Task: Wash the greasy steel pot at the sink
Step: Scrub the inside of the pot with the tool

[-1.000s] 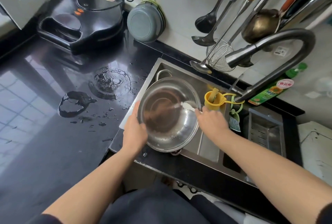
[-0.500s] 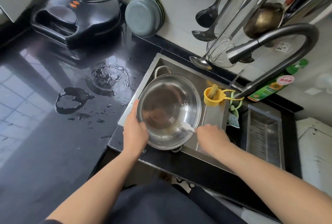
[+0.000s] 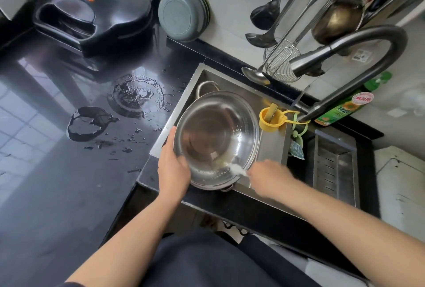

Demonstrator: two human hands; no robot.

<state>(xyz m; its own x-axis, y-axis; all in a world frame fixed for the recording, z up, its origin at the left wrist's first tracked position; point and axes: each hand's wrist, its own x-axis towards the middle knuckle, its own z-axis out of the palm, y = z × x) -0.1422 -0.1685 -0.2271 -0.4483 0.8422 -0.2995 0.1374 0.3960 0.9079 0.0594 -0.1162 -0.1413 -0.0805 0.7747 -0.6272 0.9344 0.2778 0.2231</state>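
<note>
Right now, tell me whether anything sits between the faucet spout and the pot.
Nothing visible does. The faucet spout hangs above and right of the steel pot, with open air between them. The left hand grips the pot's near rim; the right hand holds a white scrubber inside it.

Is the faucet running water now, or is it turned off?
Off, as far as can be seen. No stream leaves the faucet spout, and no water falls into the steel pot or the sink beneath.
</note>
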